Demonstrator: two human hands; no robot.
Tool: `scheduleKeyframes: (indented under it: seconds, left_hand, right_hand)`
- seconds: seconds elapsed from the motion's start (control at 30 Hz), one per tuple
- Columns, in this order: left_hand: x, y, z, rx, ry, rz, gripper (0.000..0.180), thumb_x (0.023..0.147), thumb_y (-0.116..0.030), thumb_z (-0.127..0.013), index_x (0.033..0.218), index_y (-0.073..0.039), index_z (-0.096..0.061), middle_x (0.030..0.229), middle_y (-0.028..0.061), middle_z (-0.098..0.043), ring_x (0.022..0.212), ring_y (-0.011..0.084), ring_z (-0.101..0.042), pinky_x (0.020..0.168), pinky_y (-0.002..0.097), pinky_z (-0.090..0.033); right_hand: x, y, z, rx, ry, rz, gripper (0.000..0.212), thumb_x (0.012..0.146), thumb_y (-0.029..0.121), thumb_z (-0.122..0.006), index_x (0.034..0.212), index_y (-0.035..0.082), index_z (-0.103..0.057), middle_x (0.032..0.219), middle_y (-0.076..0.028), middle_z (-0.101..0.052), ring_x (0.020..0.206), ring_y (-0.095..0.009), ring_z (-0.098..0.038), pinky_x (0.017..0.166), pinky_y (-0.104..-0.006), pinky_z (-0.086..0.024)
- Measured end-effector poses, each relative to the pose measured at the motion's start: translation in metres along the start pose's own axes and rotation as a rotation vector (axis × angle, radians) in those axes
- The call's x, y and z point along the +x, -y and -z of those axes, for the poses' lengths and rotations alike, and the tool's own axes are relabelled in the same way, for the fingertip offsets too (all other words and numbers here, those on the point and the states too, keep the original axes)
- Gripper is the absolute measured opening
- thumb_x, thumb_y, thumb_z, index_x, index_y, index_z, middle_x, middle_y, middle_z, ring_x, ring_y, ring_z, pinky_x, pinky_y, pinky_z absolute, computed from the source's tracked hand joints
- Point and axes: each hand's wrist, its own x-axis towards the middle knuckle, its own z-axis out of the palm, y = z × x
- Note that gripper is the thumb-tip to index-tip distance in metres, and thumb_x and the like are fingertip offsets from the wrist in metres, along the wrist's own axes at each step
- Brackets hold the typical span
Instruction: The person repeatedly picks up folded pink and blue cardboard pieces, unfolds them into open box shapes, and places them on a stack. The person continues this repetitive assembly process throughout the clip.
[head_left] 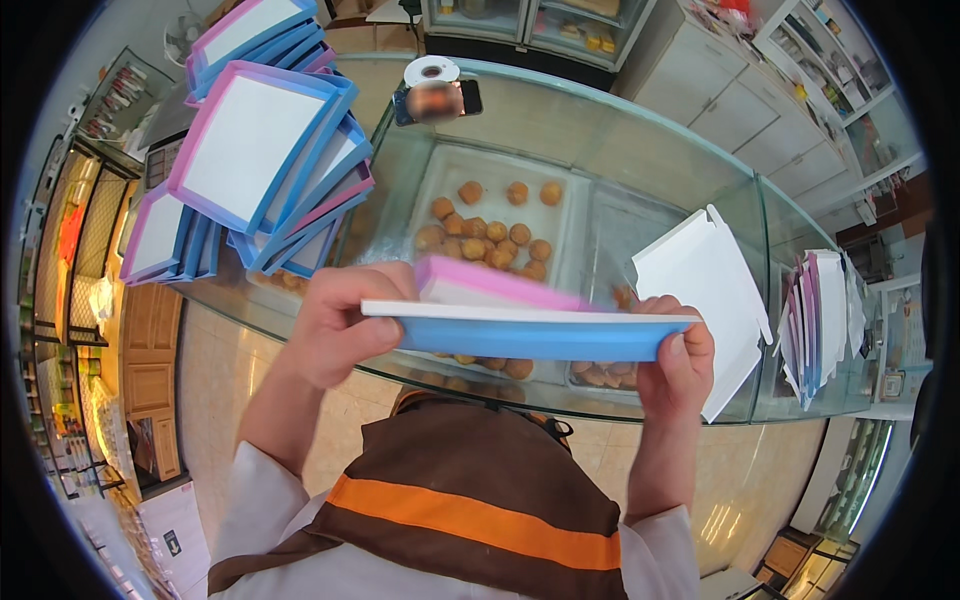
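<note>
Both the left hand [345, 325] and right hand [680, 360] grip opposite ends of a blue-and-pink cardboard box [530, 322], held above a glass table [660, 150] whose tray [440, 170] beyond the hands holds round pastries [490, 235].

Two bare forearms rising from the lower edge, out of white sleeves, raised in front of the chest; left hand [340, 325] at the left, fingers curled inward and closed in a grip, thumb side toward the camera, wrist bent slightly; right hand [678, 360] at the right, roughly level with the left, thumb pressed flat on the near side, fingers wrapped behind and mostly hidden; both hands well apart, palms facing one another.
</note>
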Motion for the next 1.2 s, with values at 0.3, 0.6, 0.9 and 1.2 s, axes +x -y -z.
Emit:
scheduleKeyframes:
  seconds: [0.3,0.6,0.9,1.2]
  left_hand:
    - [-0.03,0.089,0.026,0.887,0.725,0.117,0.015,0.091,-0.005,-0.063,0.104,-0.011,-0.067,0.09,0.0078,-0.065,0.092,0.0284,-0.06,0.1,0.0429,-0.036]
    - [-0.022,0.093,0.027,1.014,0.758,0.229,0.006,0.095,-0.009,-0.06,0.1,-0.01,-0.063,0.09,0.0093,-0.064,0.093,0.0297,-0.06,0.1,0.0432,-0.036]
    - [-0.028,0.108,0.016,1.131,0.506,0.069,0.012,0.087,-0.014,-0.073,0.088,-0.01,-0.062,0.097,0.0073,-0.062,0.092,0.0281,-0.059,0.093,0.0414,-0.042]
    - [-0.038,0.102,0.032,1.174,0.629,-0.201,0.02,0.077,-0.021,-0.081,0.076,-0.009,-0.064,0.109,0.0075,-0.063,0.102,0.0246,-0.06,0.092,0.0399,-0.043]
  right_hand:
    - [-0.018,-0.065,0.036,-1.047,0.77,0.075,0.012,0.086,0.006,-0.07,0.098,0.01,-0.07,0.088,-0.004,-0.065,0.094,-0.024,-0.062,0.113,-0.0517,-0.034]
    - [-0.023,-0.101,0.034,-1.221,0.657,0.241,0.025,0.087,0.001,-0.063,0.11,0.01,-0.066,0.086,-0.005,-0.064,0.087,-0.027,-0.062,0.1,-0.0474,-0.043]
    - [-0.025,-0.105,0.031,-1.273,0.614,0.244,0.031,0.084,0.002,-0.064,0.114,0.01,-0.064,0.088,-0.007,-0.063,0.087,-0.027,-0.062,0.094,-0.0445,-0.043]
    - [-0.023,-0.108,0.031,-1.282,0.588,0.272,0.033,0.083,0.003,-0.066,0.116,0.009,-0.062,0.091,-0.006,-0.061,0.09,-0.025,-0.062,0.09,-0.0419,-0.042]
